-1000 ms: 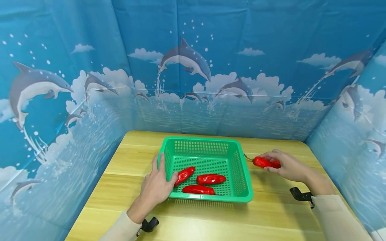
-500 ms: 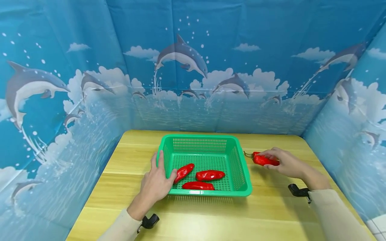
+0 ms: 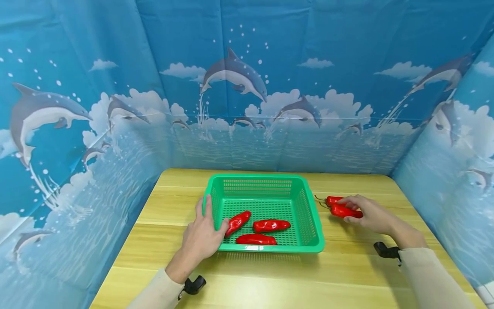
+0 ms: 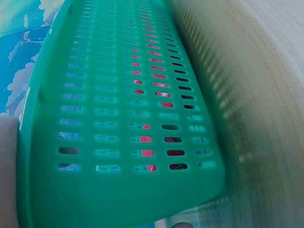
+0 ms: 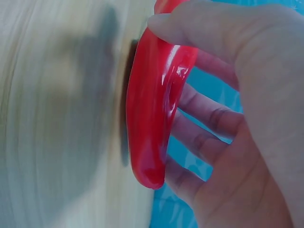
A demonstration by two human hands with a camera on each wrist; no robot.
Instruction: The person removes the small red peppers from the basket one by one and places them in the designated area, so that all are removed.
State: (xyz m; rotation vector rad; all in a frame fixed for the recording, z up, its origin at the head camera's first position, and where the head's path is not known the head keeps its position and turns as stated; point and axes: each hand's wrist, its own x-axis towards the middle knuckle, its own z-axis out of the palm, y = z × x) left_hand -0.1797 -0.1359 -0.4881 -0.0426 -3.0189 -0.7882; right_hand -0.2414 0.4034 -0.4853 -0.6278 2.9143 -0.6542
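Observation:
My left hand (image 3: 202, 236) grips the left side of a green basket (image 3: 270, 249), thumb over the rim. Inside it lie three red peppers: one slanted (image 3: 237, 223) near the thumb, one (image 3: 271, 225) at the middle and one (image 3: 256, 239) along the front wall. To the right of the basket my right hand (image 3: 368, 214) pinches a red pepper (image 3: 343, 210) between thumb and fingers; a second red pepper (image 3: 334, 200) lies just behind it, partly hidden. In the right wrist view the held pepper (image 5: 154, 109) hangs beside the tabletop, its other end out of frame.
The wooden table (image 3: 247, 283) carries the basket and peppers. A blue curtain (image 3: 270, 146) with dolphins stands along the table's back and both sides. Black wrist devices (image 3: 194, 284) sit by each sleeve.
The right hand has shifted slightly forward and its pepper now shows apart from a second pepper behind it. The left hand keeps its grip on the basket.

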